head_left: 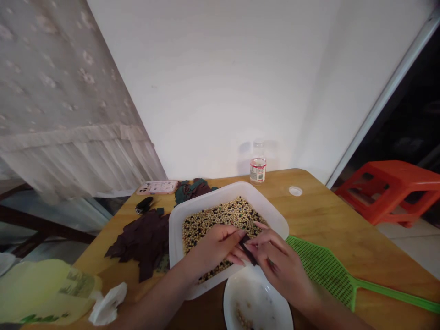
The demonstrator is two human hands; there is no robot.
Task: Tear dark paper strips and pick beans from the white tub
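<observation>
My left hand [223,243] and my right hand [275,254] meet over the near right part of a white plastic tub [176,238]. Between them is a small dark brown strip [248,250], pinched by the fingers of both. Inside the tub lies a layer of small beads [220,215], mostly cream with black ones mixed in. Just below my hands stands a white bowl [256,293] with a few pale beads at its bottom. Left of the tub is a pile of dark brown pieces [144,236] like the one I hold.
Behind the tub lie green and brown pieces [195,189], a phone [158,187] and a black key fob [144,205]. A clear bottle [257,169] and white lid [295,191] stand farther back. Right is a green fly swatter [325,263]; left, a yellow container [48,291] and tissue [109,302].
</observation>
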